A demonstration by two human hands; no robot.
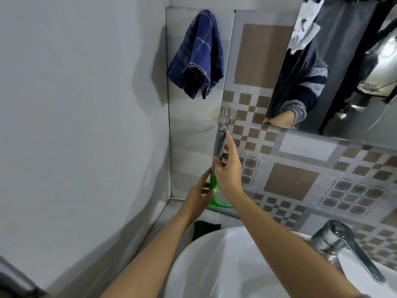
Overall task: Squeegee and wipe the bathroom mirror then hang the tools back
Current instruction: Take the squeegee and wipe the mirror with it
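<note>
While the blue cloth [196, 54] hung on the tiled wall in the upper middle of the frame, both hands worked lower down on the squeegee [217, 168], which stood upright against the wall near the corner. At centre left, the left hand [197, 193] had its fingers curled around the green lower part, just above the crossbar. Just right of it, the right hand [227, 168] gripped the grey handle, thumb on one side and fingers on the other. The handle's top sat at the clear hook [224, 117]; whether it had caught was hard to tell. Seating it well probably meant lifting slightly, then lowering gently. Room was tight: the wall corner lay close to the left, the mirror [335, 67] edge up right, the sink [214, 265] and tap [345, 248] below right.
</note>
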